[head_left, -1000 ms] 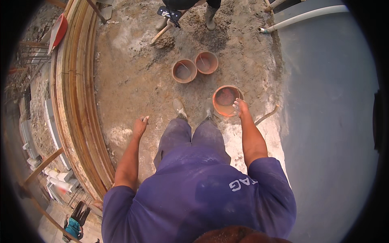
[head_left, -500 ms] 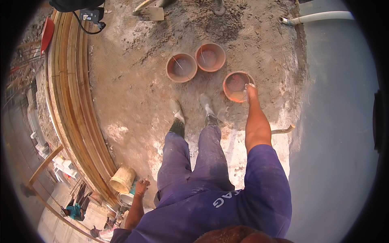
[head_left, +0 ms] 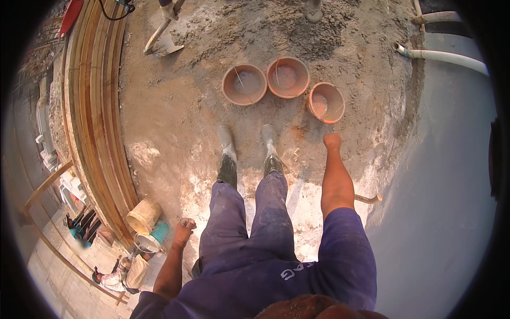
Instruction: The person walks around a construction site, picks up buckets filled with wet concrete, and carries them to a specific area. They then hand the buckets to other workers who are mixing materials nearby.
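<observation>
Three orange buckets with wire handles form a row ahead of my boots: a left bucket (head_left: 244, 99), a middle bucket (head_left: 289, 94) and a right bucket (head_left: 334, 118). Grey residue coats their insides. The right one is slightly tilted; I cannot tell whether it rests fully on the ground. Just short of it is my right hand (head_left: 332, 140), fingers curled in and apart from the bucket. My left hand (head_left: 184, 230) hangs loosely closed beside my left thigh, with nothing visible in it. Closest to it are a cream bucket (head_left: 142, 217) and a teal container (head_left: 160, 232).
Wet grey mortar (head_left: 255, 32) covers the far ground, where another person's hand holds a shovel (head_left: 169, 45). Long timber planks (head_left: 98, 117) line the left side. Pale pipes (head_left: 446, 55) and a smooth grey surface (head_left: 441, 159) lie right. Other people sit at the lower left.
My right hand has let go of the right bucket and drawn back slightly. That bucket is now farther away and nearer the middle one. The shovel has shifted left.
</observation>
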`<act>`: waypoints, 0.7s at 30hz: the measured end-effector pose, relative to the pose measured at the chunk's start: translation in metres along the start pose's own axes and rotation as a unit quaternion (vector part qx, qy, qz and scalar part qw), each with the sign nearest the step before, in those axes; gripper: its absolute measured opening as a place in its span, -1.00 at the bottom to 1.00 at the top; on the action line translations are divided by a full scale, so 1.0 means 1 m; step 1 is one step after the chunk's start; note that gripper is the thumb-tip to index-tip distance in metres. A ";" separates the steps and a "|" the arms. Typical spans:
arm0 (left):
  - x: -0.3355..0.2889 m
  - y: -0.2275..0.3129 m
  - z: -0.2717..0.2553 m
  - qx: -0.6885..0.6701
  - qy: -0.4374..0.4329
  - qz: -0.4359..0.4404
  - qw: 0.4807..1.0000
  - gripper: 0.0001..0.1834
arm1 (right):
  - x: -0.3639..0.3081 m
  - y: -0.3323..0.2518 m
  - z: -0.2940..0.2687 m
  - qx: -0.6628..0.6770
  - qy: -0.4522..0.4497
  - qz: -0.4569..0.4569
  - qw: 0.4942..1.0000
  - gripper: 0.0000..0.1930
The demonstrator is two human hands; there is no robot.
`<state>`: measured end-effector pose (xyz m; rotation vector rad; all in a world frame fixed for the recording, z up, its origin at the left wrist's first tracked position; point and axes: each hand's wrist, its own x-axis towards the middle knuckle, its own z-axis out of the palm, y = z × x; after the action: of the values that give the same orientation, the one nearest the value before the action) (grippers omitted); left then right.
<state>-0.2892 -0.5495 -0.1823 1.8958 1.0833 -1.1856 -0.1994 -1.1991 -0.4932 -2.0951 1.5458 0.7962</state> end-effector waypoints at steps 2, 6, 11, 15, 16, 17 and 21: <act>-0.009 0.007 0.001 0.011 -0.007 0.045 0.999 -0.90 | -0.003 0.058 0.014 -0.096 -0.031 -0.080 0.992 -0.68; -0.019 -0.026 0.000 -0.007 0.024 0.135 0.991 -0.89 | -0.060 0.097 0.006 -0.252 -0.098 -0.288 0.919 -0.66; -0.031 -0.027 -0.024 0.012 0.104 0.159 0.982 -0.82 | -0.174 0.096 -0.056 -0.020 -0.096 -0.126 0.987 -0.65; -0.025 -0.042 -0.052 -0.009 0.127 0.226 0.966 -0.78 | -0.214 0.098 -0.088 0.119 -0.131 -0.114 0.978 -0.71; -0.017 -0.055 -0.056 -0.016 0.134 0.224 0.965 -0.80 | -0.207 0.094 -0.090 0.136 -0.148 -0.114 0.973 -0.74; -0.011 -0.066 -0.055 -0.026 0.139 0.225 0.964 -0.82 | -0.203 0.089 -0.097 0.154 -0.161 -0.113 0.968 -0.77; -0.021 -0.069 -0.072 -0.217 0.122 0.192 0.949 -0.87 | -0.240 0.047 -0.128 0.178 -0.180 -0.133 0.958 -0.78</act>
<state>-0.3282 -0.4645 -0.1414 1.8147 0.9458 -0.4574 -0.2710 -1.1216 -0.2387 -1.7302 1.0903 0.6936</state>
